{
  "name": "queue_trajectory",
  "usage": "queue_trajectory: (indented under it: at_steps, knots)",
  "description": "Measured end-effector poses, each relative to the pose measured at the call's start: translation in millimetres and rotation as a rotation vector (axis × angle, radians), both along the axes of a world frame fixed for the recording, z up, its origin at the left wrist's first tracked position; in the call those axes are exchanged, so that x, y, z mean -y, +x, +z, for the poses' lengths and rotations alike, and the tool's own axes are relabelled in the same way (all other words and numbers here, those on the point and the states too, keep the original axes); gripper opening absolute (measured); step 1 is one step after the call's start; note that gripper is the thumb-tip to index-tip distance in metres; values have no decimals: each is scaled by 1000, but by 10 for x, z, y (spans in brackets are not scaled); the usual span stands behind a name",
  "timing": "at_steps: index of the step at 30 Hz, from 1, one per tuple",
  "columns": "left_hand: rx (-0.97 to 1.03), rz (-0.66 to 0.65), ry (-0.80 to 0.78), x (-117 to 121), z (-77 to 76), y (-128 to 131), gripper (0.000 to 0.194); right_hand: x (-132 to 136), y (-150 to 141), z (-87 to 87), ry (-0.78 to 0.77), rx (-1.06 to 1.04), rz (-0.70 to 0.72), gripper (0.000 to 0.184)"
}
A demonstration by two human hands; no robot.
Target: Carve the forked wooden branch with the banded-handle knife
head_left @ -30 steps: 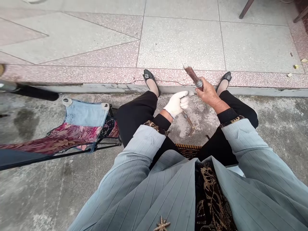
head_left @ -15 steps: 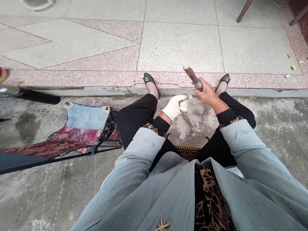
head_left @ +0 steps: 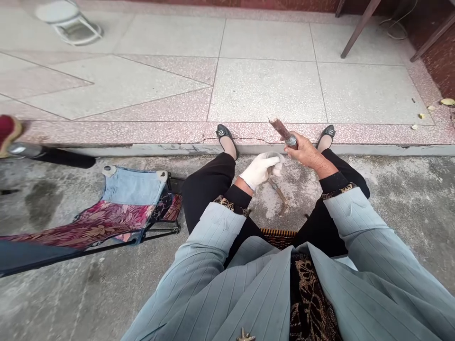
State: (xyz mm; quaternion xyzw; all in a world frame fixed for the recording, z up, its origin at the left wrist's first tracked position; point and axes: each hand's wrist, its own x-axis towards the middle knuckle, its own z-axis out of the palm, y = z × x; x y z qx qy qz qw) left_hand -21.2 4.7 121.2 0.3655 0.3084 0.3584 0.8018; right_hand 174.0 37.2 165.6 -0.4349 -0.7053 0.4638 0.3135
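My right hand (head_left: 303, 150) is bare and closed around a short brown wooden stick (head_left: 279, 127) with a ragged, pale broken end. A silvery grey band, like wound wire (head_left: 291, 141), circles the stick just above my fingers. My left hand (head_left: 260, 169) wears a white knit glove and hovers just left of it, fingers curled together. Something pale and blurred sits at its fingertips; I cannot make out what. Below the glove a thin, hooked brown stick (head_left: 280, 196) shows against the concrete; whether the left hand touches it is unclear.
A folding chair of denim and floral cloth (head_left: 113, 210) stands at my left. Beyond it are a black handle-like bar (head_left: 67, 156) and a white stool (head_left: 78, 26). A raised tiled step (head_left: 170, 132) runs under my shoes. Brown furniture legs (head_left: 360, 28) stand far right.
The view has tilted up, so the scene sits lower and more of the stool shows. Both hands stay close together; the right hand keeps hold of the stick, and the left fingers have shifted slightly.
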Motion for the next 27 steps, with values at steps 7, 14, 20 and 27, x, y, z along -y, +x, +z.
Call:
queue_trajectory:
  at_steps: [7,14,20,27]
  knots:
    - [-234,195,80,-59,18,-165,29,27,181,362,-385,-485,123,50]
    - [-492,87,347,-55,259,-338,23,-223,456,568,-557,-584,20,45]
    - [-833,-81,632,-122,544,-333,21,-494,420,346,-550,-551,-188,24]
    - [-1040,-116,827,-238,464,-360,19,-694,188,23,-3,577,-304,20]
